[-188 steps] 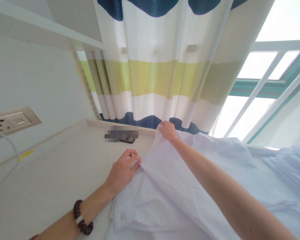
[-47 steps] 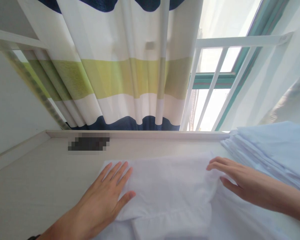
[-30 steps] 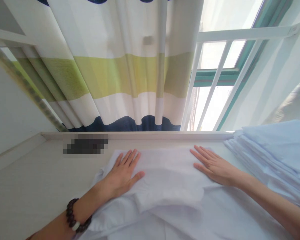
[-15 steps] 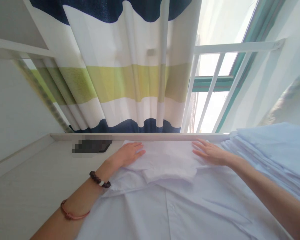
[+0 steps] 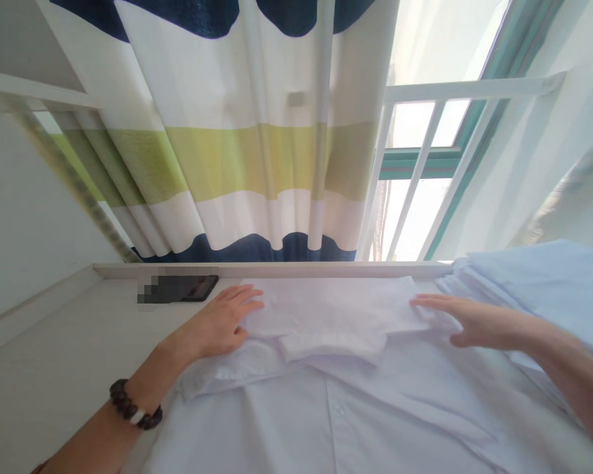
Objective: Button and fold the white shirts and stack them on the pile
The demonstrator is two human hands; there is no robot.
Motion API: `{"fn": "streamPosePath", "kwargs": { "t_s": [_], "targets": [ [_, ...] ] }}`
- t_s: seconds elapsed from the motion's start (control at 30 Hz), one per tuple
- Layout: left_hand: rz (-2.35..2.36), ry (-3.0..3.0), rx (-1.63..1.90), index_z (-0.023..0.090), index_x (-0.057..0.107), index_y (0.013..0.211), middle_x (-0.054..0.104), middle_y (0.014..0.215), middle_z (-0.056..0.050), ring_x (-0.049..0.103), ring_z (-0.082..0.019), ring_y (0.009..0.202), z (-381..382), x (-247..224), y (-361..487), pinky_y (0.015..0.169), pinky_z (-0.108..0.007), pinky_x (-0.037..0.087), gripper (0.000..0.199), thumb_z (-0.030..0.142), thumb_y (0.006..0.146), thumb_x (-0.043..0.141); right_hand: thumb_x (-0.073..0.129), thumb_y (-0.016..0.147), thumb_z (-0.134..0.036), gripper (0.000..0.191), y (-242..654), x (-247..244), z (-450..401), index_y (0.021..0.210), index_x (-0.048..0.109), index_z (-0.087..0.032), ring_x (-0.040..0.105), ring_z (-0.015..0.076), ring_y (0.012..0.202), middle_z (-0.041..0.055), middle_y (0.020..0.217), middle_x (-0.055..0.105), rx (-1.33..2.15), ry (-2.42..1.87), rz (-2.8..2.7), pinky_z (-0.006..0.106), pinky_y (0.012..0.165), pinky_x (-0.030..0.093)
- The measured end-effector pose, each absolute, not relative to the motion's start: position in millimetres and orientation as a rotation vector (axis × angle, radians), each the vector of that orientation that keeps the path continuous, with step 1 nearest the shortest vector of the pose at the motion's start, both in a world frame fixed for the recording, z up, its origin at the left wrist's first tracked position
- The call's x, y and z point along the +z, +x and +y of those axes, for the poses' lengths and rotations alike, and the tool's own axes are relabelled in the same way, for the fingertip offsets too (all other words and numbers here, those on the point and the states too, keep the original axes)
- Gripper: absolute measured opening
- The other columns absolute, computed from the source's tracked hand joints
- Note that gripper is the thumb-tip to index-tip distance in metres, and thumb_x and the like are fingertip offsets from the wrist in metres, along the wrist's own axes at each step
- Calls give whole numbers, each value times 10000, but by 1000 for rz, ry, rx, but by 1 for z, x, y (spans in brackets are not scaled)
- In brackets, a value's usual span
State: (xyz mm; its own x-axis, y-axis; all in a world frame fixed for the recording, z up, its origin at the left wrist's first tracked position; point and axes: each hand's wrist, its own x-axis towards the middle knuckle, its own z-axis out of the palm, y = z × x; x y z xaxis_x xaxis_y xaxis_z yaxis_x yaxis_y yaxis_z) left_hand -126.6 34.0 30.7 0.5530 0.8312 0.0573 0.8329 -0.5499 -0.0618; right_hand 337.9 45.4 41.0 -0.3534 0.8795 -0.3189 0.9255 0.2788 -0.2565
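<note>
A white button-up shirt (image 5: 296, 408) lies spread on the pale surface in front of me, its collar part folded over near the far edge. My left hand (image 5: 222, 319) rests at the shirt's far left side, fingers apart and nothing gripped. At the far right side, my right hand (image 5: 479, 322) is open, its fingertips at the cloth's edge and its thumb held away. A dark beaded bracelet (image 5: 134, 407) circles my left wrist. The lower part of the shirt runs out of view at the bottom.
Folded white clothes (image 5: 548, 283) are stacked on the right. A black phone (image 5: 192, 288), partly pixelated, lies by the far ledge (image 5: 301, 268). Behind it hang a striped curtain (image 5: 257, 158) and a white railing (image 5: 467, 90) before a window.
Both hands have moved outward and nearer to me, the left one to the left, the right one to the right. The shirt's folded part looks much the same.
</note>
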Motion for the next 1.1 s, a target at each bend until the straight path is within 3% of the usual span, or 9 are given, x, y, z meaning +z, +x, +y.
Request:
{"fn": "streamPosePath", "kwargs": {
  "t_s": [0.13, 0.23, 0.33, 0.5, 0.7, 0.83, 0.93, 1.0, 1.1],
  "targets": [
    [-1490, -2621, 107, 188, 549, 1249, 504, 1344, -92, 440, -271, 1269, 20, 36, -118, 1073, -426, 347, 677, -16, 608, 477, 559, 549, -129, 832, 332, 29, 51, 1372, 447, -166, 407, 305, 1310, 117, 1482, 367, -472, 1699, 2504, 397, 1068, 350],
    [-1532, -2570, 135, 157, 589, 1193, 566, 1250, -123, 527, -286, 1172, 25, 34, -116, 1002, -429, 413, 596, -22, 635, 477, 539, 652, -165, 444, 333, 28, 55, 1085, 630, -205, 609, 265, 1052, 96, 1202, 609, -314, 1662, 2673, 374, 901, 478],
    [-1527, -2593, 60, 150, 641, 1080, 650, 1131, -102, 609, -269, 1045, 34, 38, -120, 935, -401, 452, 390, 41, 752, 460, 466, 791, -224, 202, 335, 35, 57, 867, 653, -219, 652, 222, 836, 57, 934, 681, -147, 1649, 2796, 351, 759, 503],
    [-1672, -2526, -115, 189, 650, 1096, 700, 1096, -29, 653, -245, 977, 38, 60, -134, 866, -344, 464, 347, 227, 917, 355, 439, 878, -308, 279, 342, 51, 55, 941, 700, -230, 674, 227, 848, 38, 950, 736, -75, 1694, 2938, 353, 776, 498],
    [-1806, -2640, -174, 167, 674, 1101, 711, 1091, -10, 655, -220, 992, 23, 93, -138, 895, -317, 460, 380, 333, 913, 389, 515, 837, -383, 299, 360, 64, 49, 930, 749, -221, 683, 280, 870, 60, 963, 746, -253, 1839, 2807, 380, 790, 508],
    [-1783, -2862, 145, 191, 667, 1124, 669, 1188, -23, 601, -201, 1116, 9, 90, -127, 993, -332, 422, 349, 284, 856, 464, 621, 714, -293, 320, 357, 57, 41, 1004, 730, -214, 664, 284, 934, 56, 1003, 731, -585, 1808, 2446, 367, 830, 505],
    [-1705, -2817, 320, 194, 588, 1251, 549, 1345, -87, 475, -274, 1263, -1, 73, -110, 1064, -420, 355, 529, 232, 723, 591, 676, 646, -256, 447, 339, 52, 33, 1090, 687, -208, 607, 303, 1042, 82, 1098, 679, -562, 1778, 2359, 388, 900, 471],
    [-1598, -2791, 259, 211, 513, 1322, 473, 1409, -99, 394, -299, 1318, -8, 60, -94, 1086, -466, 316, 625, 193, 703, 599, 668, 667, -269, 426, 322, 52, 26, 1085, 668, -188, 585, 308, 1045, 105, 1086, 647, -464, 1748, 2425, 415, 900, 463],
    [-1338, -2824, 85, 239, 467, 1327, 476, 1377, -82, 401, -277, 1299, -18, 46, -66, 1084, -457, 323, 653, 63, 703, 543, 630, 706, -236, 397, 291, 53, 10, 1100, 613, -190, 572, 272, 1008, 92, 1076, 594, -376, 1632, 2643, 413, 868, 475]
  ]
}}
